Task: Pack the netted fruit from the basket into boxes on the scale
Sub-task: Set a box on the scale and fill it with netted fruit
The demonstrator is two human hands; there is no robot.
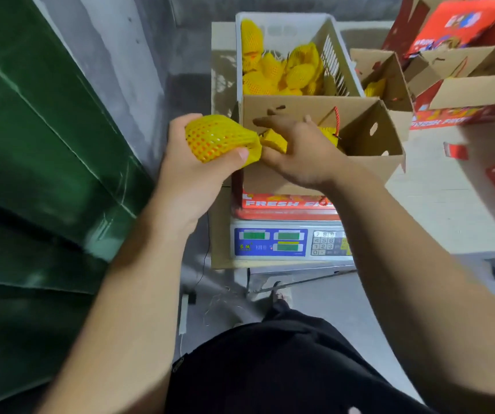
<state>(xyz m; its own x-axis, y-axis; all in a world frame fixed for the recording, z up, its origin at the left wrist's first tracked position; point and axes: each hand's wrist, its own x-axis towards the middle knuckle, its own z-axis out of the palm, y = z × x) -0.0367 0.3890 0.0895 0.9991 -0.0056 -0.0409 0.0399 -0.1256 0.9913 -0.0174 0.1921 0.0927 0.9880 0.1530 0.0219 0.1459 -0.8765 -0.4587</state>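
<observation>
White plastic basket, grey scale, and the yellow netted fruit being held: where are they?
White plastic basket [334, 59]: head view, slatted right wall.
Grey scale [270, 242]: head view, blue display panel.
Yellow netted fruit [215, 137]: head view, middle of netting.

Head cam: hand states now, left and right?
Left hand: holds a fruit in yellow foam netting.
Right hand: open, fingers spread over the open cardboard box on the scale.

Scale [292, 239] readouts — blurred, right end hidden.
</observation>
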